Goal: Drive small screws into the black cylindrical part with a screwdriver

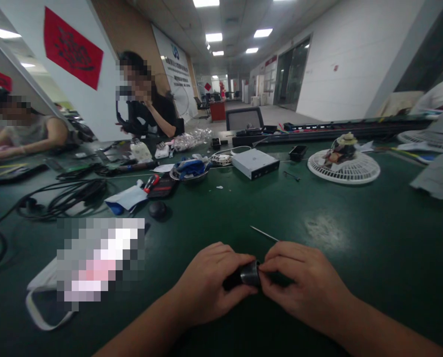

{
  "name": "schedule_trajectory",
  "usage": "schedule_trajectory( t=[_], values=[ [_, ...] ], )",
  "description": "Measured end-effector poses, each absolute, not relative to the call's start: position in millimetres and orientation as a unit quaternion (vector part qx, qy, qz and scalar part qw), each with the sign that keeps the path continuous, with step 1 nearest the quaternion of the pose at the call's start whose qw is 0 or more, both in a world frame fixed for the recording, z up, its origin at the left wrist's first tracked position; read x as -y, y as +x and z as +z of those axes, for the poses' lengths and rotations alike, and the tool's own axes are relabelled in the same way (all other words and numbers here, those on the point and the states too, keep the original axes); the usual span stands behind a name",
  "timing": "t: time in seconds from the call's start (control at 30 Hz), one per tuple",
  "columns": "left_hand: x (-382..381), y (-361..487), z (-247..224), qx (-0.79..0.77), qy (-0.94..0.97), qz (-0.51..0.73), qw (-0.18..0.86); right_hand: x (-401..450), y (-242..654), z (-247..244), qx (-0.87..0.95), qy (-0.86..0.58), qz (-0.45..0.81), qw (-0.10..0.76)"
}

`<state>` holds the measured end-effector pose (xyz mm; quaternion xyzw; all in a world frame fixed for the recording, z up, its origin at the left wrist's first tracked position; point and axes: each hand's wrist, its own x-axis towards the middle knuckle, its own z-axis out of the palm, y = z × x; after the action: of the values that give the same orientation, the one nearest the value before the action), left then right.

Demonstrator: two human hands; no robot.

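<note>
The left hand (pixel 206 282) curls closed around one dark cylindrical part (pixel 250 275) at bottom centre, hiding most of it, while the right hand (pixel 303 287) pinches its metal end between thumb and fingers. One thin metal pin (pixel 264 233) lies just beyond, on the green bench mat (pixel 373 282). A pixelated item (pixel 98 260) at lower left cannot be made out.

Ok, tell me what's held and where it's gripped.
A small dark cylindrical part: the left hand wraps its body, the right hand pinches its grey end.
</note>
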<state>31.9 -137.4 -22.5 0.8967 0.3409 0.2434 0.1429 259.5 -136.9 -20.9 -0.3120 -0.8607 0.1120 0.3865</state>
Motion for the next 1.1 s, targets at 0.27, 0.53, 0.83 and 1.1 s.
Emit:
schedule_trajectory(
  t=[0.27,0.53,0.83,1.1],
  values=[
    [137.7,30.8,-19.1,-0.353,0.89,0.246,0.155,135.7,262.2,-20.3,0.875,-0.283,0.071,0.387],
    [137.1,30.8,-16.9,-0.337,0.887,0.253,0.187,129.6,265.5,-16.7,0.861,-0.274,0.178,0.39],
    [137.7,30.7,-16.5,-0.313,0.901,0.236,0.188,128.7,265.4,-17.6,0.81,-0.346,0.353,0.317],
    [138.0,33.8,-11.0,-0.273,0.92,0.229,0.167,126.8,262.1,-16.9,0.732,-0.414,0.476,0.256]
  ],
)
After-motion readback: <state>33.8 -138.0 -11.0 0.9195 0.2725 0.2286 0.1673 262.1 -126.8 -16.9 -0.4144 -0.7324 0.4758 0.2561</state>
